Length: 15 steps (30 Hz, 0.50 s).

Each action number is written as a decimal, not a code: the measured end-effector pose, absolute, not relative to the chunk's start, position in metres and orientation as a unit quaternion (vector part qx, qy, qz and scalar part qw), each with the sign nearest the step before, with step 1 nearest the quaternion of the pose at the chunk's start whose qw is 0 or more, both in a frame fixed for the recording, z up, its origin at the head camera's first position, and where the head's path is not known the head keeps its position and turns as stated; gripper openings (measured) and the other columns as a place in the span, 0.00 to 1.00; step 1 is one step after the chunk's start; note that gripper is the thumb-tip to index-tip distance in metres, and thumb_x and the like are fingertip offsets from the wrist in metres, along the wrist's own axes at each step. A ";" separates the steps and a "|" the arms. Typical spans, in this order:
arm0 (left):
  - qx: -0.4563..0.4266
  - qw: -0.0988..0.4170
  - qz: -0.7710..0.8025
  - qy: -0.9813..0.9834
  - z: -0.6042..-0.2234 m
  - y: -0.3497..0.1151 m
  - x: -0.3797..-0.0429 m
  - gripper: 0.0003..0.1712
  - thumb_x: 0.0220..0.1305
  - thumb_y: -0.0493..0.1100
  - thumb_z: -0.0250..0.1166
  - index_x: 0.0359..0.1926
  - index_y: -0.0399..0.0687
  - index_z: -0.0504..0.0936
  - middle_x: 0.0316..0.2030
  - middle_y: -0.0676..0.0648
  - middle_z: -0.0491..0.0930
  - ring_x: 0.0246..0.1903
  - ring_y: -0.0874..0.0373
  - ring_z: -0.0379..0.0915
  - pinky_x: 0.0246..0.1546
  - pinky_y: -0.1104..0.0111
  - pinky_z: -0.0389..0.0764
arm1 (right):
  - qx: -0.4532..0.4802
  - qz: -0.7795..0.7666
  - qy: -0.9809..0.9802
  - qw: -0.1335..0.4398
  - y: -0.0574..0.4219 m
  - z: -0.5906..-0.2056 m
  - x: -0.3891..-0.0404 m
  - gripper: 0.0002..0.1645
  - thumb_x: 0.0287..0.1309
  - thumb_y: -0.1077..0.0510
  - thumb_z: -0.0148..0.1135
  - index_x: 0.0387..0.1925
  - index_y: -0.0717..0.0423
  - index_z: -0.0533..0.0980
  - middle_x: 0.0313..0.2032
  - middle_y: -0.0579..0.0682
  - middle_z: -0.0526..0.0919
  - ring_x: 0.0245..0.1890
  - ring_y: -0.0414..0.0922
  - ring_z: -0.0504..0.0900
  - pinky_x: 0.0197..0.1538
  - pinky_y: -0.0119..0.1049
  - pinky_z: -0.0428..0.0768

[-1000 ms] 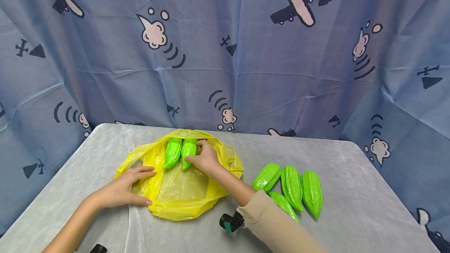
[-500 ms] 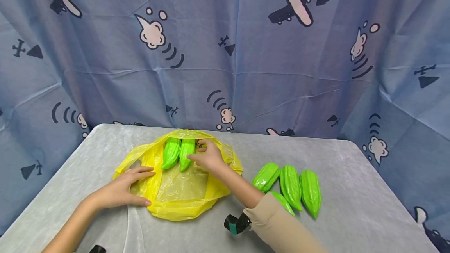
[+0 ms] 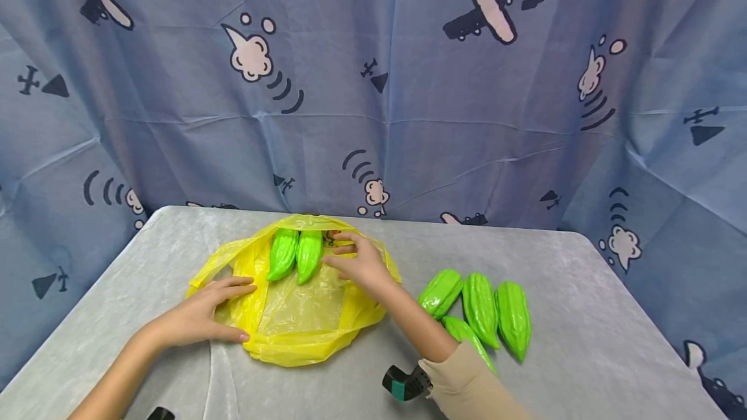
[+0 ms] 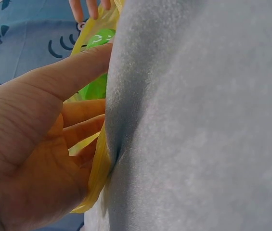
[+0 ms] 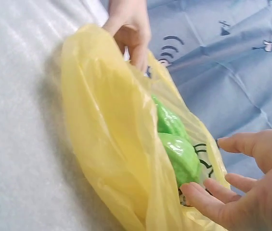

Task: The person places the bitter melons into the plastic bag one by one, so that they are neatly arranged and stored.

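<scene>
A yellow plastic bag (image 3: 297, 349) lies on the table with its mouth spread. Inside it, two glossy, ridged green toy fruits (image 3: 283, 255), shaped like star fruit, lie side by side. My left hand (image 3: 198, 315) rests at the bag's left rim with fingers extended; the left wrist view shows them against the yellow film (image 4: 97, 175). Over the bag's right side, my right hand (image 3: 364, 266) has its fingers spread, just right of the fruits and holding nothing. In the right wrist view a gap shows between thumb and fingers, near the green fruit (image 5: 180, 156).
Several more green toy fruits (image 3: 481, 310) lie grouped to the bag's right, one partly behind the right forearm. A black wrist device (image 3: 405, 382) sits at the right sleeve. Behind the grey-covered table (image 3: 583, 342) hangs a blue patterned curtain (image 3: 315, 135).
My right hand has let go of the right-hand fruit in the bag and drawn back to the right, its fingers spreading. The left hand stays at the bag's rim.
</scene>
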<state>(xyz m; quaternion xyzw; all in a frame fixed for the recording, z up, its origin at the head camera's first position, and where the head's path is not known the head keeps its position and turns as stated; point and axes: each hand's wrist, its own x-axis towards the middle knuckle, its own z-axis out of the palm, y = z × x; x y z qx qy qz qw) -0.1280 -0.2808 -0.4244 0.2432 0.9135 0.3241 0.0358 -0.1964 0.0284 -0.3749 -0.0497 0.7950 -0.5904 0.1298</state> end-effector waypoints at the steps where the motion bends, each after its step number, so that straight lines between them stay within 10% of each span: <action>1: 0.244 0.035 0.323 0.914 -0.424 -0.281 -0.128 0.47 0.53 0.55 0.82 0.69 0.37 0.78 0.70 0.32 0.73 0.69 0.22 0.63 0.63 0.27 0.66 | -0.054 -0.591 0.795 0.127 0.031 -0.375 -0.196 0.33 0.65 0.63 0.72 0.70 0.63 0.73 0.61 0.67 0.81 0.56 0.60 0.85 0.55 0.52 0.88; 15: 0.241 0.035 0.320 0.916 -0.423 -0.280 -0.127 0.47 0.53 0.55 0.82 0.69 0.37 0.78 0.70 0.32 0.73 0.69 0.23 0.63 0.63 0.27 0.66 | -0.041 -0.576 0.815 0.052 0.062 -0.372 -0.180 0.27 0.68 0.62 0.69 0.66 0.64 0.77 0.55 0.64 0.84 0.47 0.57 0.87 0.50 0.48 0.89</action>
